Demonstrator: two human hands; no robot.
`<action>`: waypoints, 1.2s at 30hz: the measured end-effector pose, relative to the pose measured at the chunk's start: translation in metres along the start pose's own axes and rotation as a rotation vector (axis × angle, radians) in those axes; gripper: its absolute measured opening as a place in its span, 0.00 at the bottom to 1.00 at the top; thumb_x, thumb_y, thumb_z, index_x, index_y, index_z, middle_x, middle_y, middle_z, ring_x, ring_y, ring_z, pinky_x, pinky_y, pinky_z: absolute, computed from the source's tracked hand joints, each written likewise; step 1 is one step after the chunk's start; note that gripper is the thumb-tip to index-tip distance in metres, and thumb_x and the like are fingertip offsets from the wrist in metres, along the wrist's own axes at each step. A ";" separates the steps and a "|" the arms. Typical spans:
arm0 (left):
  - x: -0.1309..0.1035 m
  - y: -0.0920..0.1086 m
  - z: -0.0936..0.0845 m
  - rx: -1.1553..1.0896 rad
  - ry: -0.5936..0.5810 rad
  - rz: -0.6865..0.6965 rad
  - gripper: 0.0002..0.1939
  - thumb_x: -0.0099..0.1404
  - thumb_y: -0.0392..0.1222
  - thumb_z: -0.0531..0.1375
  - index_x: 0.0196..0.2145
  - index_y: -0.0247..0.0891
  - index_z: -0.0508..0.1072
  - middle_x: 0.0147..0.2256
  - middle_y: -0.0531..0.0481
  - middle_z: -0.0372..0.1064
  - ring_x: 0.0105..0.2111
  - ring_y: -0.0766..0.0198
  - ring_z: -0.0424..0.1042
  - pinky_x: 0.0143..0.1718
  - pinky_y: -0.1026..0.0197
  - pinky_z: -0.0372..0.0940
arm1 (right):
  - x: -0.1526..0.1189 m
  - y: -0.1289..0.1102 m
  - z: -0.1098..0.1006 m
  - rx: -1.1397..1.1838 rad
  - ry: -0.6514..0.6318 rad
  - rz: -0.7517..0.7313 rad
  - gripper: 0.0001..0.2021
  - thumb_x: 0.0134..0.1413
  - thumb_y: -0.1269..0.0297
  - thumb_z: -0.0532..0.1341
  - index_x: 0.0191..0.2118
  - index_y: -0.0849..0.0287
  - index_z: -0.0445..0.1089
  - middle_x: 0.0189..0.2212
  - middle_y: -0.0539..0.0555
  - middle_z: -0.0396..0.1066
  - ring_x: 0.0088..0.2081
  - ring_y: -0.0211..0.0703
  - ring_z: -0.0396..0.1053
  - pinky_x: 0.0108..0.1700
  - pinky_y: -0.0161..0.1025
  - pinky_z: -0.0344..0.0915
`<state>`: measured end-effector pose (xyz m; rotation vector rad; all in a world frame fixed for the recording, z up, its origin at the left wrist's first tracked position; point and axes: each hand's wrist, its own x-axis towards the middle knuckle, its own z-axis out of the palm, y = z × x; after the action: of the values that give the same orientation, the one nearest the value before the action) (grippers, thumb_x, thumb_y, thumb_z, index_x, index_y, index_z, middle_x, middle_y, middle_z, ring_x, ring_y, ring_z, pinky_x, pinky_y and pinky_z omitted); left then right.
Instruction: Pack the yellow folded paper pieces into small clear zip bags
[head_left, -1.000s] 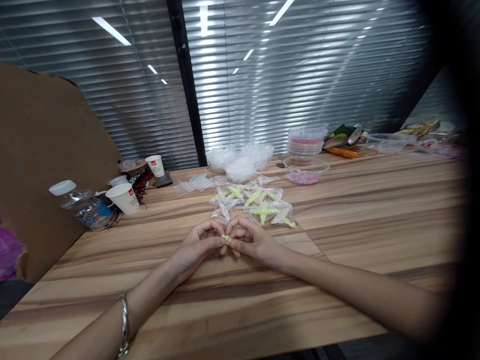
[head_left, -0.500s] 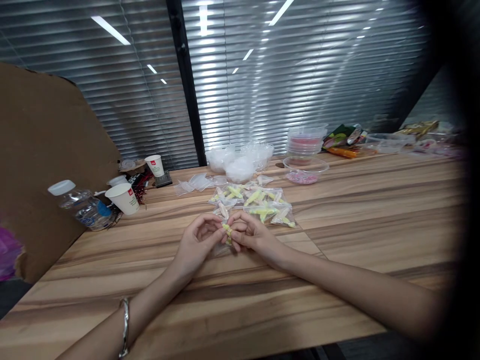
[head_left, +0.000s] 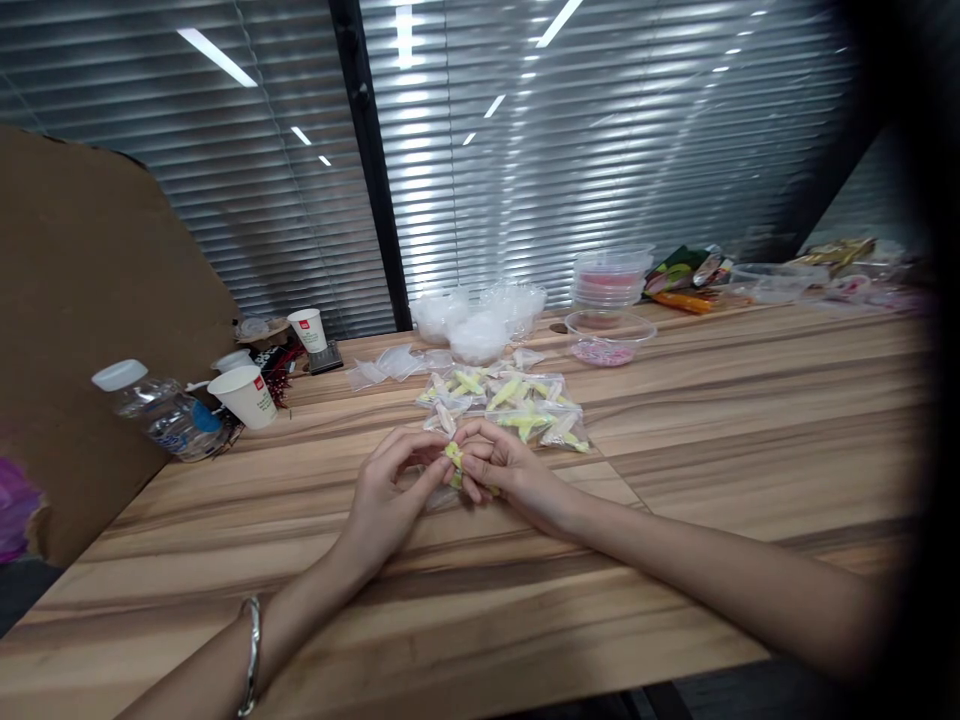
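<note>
Fingertips of both hands are meeting over one small yellow piece (head_left: 453, 452), low-centre on the wood table (head_left: 420, 620). L hand (head_left: 379, 500) is pinching it w/ thumb & index from the left; R hand (head_left: 529, 485) is gripping from the right, thumb on top, other fingers curling under. Piece is sitting btwn the two thumb tips, touching both; its lower part is partly hiding behind R fingers. Clear film (head_left: 439, 497) is showing just below, nearer L hand; can't tell if it's joined to the piece.

Handling, judging by looks: prob. v. light & fairly soft, maybe crumpling under a hard squeeze; film, if attached, is likely being slippery. Best hold: light thumb-index pinch at opp. edges, approx. where the tips are pressing now.

Bagged yellow & pale pieces (head_left: 529, 420) are lying just beyond the hands; clear bowl w/ pink bits (head_left: 604, 350) is standing farther back, right.
</note>
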<state>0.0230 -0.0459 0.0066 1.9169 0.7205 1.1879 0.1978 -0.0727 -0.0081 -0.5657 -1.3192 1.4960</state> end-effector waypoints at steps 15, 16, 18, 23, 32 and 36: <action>0.000 -0.001 0.001 0.013 0.033 0.002 0.06 0.57 0.37 0.62 0.35 0.38 0.74 0.36 0.46 0.68 0.36 0.61 0.68 0.39 0.61 0.64 | -0.001 -0.004 0.002 0.118 0.109 -0.001 0.16 0.49 0.58 0.64 0.40 0.57 0.60 0.24 0.47 0.64 0.23 0.32 0.58 0.27 0.32 0.53; 0.000 -0.002 0.001 0.015 0.030 0.000 0.05 0.58 0.37 0.62 0.34 0.38 0.74 0.36 0.46 0.68 0.37 0.61 0.68 0.40 0.61 0.64 | -0.001 -0.004 0.002 0.127 0.117 -0.002 0.15 0.49 0.59 0.64 0.40 0.57 0.61 0.25 0.47 0.64 0.23 0.32 0.58 0.27 0.31 0.53; 0.001 -0.002 0.001 0.015 0.018 -0.009 0.05 0.58 0.38 0.61 0.34 0.38 0.74 0.36 0.46 0.69 0.38 0.60 0.68 0.40 0.61 0.64 | -0.001 -0.005 0.003 0.139 0.126 0.000 0.15 0.49 0.59 0.64 0.39 0.57 0.61 0.25 0.47 0.64 0.23 0.31 0.58 0.27 0.31 0.52; 0.001 -0.001 0.000 0.026 -0.043 -0.002 0.06 0.59 0.37 0.60 0.35 0.38 0.76 0.36 0.45 0.70 0.39 0.60 0.69 0.41 0.61 0.63 | -0.002 -0.004 0.001 0.137 0.138 0.002 0.14 0.51 0.60 0.63 0.40 0.57 0.60 0.23 0.46 0.62 0.23 0.32 0.57 0.28 0.31 0.51; 0.002 0.004 -0.002 0.057 -0.087 0.058 0.07 0.61 0.35 0.58 0.35 0.38 0.76 0.35 0.45 0.70 0.39 0.60 0.68 0.43 0.59 0.62 | -0.001 -0.001 -0.001 0.115 0.120 0.000 0.16 0.48 0.59 0.65 0.39 0.57 0.60 0.23 0.46 0.63 0.23 0.31 0.58 0.27 0.31 0.52; 0.003 0.003 -0.003 0.026 -0.097 0.068 0.07 0.61 0.34 0.58 0.35 0.38 0.76 0.35 0.45 0.68 0.39 0.61 0.68 0.43 0.60 0.62 | -0.001 0.000 -0.002 0.083 0.088 -0.014 0.15 0.50 0.59 0.64 0.39 0.58 0.59 0.22 0.45 0.62 0.23 0.32 0.58 0.27 0.31 0.53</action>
<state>0.0214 -0.0444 0.0111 2.0203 0.6267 1.1229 0.1998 -0.0729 -0.0087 -0.5615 -1.1854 1.4907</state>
